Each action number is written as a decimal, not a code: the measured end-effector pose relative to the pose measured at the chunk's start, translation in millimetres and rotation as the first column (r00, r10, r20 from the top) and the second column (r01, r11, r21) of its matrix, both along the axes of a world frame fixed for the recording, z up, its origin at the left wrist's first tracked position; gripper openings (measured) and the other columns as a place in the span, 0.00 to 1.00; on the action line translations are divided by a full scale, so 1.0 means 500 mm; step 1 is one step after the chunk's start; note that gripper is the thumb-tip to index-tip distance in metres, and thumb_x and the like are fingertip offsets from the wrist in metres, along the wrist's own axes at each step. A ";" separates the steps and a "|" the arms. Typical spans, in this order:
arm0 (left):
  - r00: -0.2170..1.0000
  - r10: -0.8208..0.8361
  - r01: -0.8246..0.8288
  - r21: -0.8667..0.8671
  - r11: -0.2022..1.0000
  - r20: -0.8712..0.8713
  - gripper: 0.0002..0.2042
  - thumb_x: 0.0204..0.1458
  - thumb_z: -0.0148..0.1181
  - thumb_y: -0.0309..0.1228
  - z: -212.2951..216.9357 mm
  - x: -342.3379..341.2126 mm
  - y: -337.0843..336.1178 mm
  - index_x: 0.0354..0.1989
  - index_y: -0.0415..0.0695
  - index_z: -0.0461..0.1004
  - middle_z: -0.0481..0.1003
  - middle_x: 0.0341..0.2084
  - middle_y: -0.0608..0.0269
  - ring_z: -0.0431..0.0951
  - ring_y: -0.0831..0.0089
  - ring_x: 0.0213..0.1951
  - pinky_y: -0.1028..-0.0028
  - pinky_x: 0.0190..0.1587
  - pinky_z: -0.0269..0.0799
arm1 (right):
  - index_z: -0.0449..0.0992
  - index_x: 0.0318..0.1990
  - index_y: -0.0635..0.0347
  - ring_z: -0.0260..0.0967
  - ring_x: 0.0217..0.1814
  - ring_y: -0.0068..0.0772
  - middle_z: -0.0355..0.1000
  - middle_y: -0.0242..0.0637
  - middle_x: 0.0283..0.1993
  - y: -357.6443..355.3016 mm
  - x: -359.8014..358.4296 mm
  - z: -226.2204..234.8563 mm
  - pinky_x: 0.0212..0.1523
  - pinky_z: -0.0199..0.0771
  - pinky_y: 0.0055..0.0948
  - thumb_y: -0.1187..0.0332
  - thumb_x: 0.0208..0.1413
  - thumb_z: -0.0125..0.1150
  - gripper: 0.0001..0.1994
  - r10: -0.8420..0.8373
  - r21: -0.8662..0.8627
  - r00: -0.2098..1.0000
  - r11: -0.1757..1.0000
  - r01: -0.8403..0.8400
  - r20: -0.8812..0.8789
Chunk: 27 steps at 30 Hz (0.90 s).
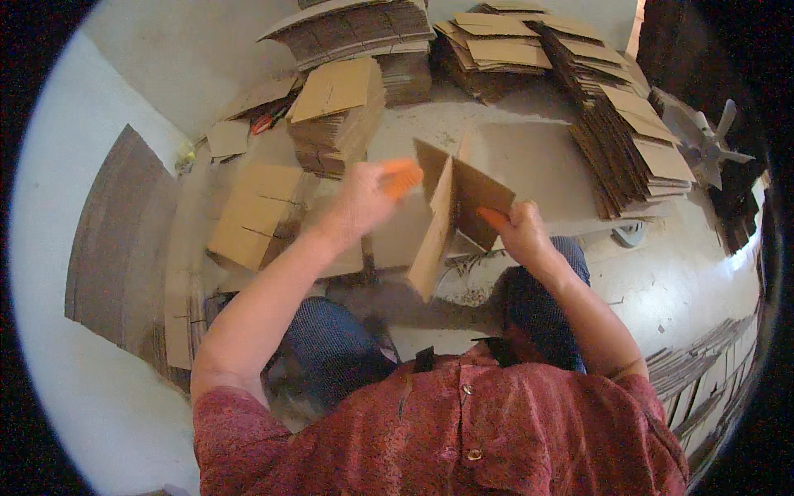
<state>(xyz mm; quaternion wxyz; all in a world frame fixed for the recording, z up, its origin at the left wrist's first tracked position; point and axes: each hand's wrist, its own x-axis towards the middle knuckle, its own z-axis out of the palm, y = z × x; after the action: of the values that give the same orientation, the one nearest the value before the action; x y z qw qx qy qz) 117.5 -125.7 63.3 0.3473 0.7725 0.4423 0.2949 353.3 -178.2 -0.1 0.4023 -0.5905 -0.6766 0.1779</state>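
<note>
At the far left, a tall stack of dark brown cardboard sheets [116,256] is leaning by a pale wall [62,190]. Next, a low stack of tan, slitted cardboard rectangles [260,211] is lying near a red-handled tool [263,124] and a taller stack of tan cardboard pieces [335,91]. The left hand [360,202], wearing orange finger coverings, is blurring; its fingers are curling, but I cannot tell whether they are touching anything. Just beside it, crossed brown cardboard panels [484,190] are standing between the hands, above the dusty, pale counter [413,124]. The right hand [525,236] is pinching their right edge, nearly closed. Farther right, slanting tan cardboard stacks [637,140] are resting before a grey-bladed fan [713,140].
</note>
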 end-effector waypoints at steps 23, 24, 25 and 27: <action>0.832 0.454 -0.246 0.522 0.817 -0.318 0.15 0.42 0.64 0.37 0.013 -0.194 0.379 0.33 0.38 0.77 0.77 0.28 0.53 0.76 0.67 0.30 0.73 0.35 0.68 | 0.70 0.45 0.65 0.72 0.40 0.37 0.71 0.47 0.40 0.049 0.036 0.106 0.38 0.72 0.28 0.76 0.51 0.55 0.13 -0.031 0.580 0.990 0.807 0.107 -0.140; 0.795 0.494 -0.226 0.583 0.780 -0.352 0.15 0.42 0.63 0.37 0.011 -0.186 0.378 0.33 0.38 0.77 0.77 0.28 0.53 0.76 0.68 0.29 0.73 0.35 0.68 | 0.70 0.45 0.65 0.72 0.40 0.36 0.71 0.47 0.40 0.047 0.033 0.116 0.38 0.72 0.27 0.76 0.51 0.55 0.13 0.014 0.584 0.987 0.808 0.085 -0.162; 0.754 0.535 -0.201 0.641 0.741 -0.381 0.14 0.43 0.63 0.37 0.010 -0.179 0.377 0.33 0.38 0.77 0.77 0.29 0.54 0.76 0.69 0.29 0.74 0.35 0.68 | 0.70 0.45 0.65 0.72 0.39 0.35 0.72 0.47 0.39 0.045 0.029 0.124 0.38 0.71 0.26 0.75 0.51 0.55 0.12 0.059 0.587 0.981 0.807 0.062 -0.184; 0.796 0.487 -0.251 0.537 0.805 -0.358 0.14 0.43 0.63 0.37 0.009 -0.175 0.371 0.33 0.39 0.77 0.78 0.29 0.55 0.76 0.70 0.29 0.74 0.34 0.68 | 0.70 0.44 0.65 0.72 0.38 0.34 0.72 0.46 0.38 0.035 0.009 0.139 0.38 0.71 0.26 0.74 0.52 0.55 0.12 0.080 0.545 0.980 0.837 0.033 -0.181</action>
<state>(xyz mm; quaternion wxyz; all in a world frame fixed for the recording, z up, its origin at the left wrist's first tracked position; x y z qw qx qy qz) 29.8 60.0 67.9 -0.0346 0.7754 0.5768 0.2547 358.0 -160.7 69.4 0.6163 -0.4225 -0.6633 0.0401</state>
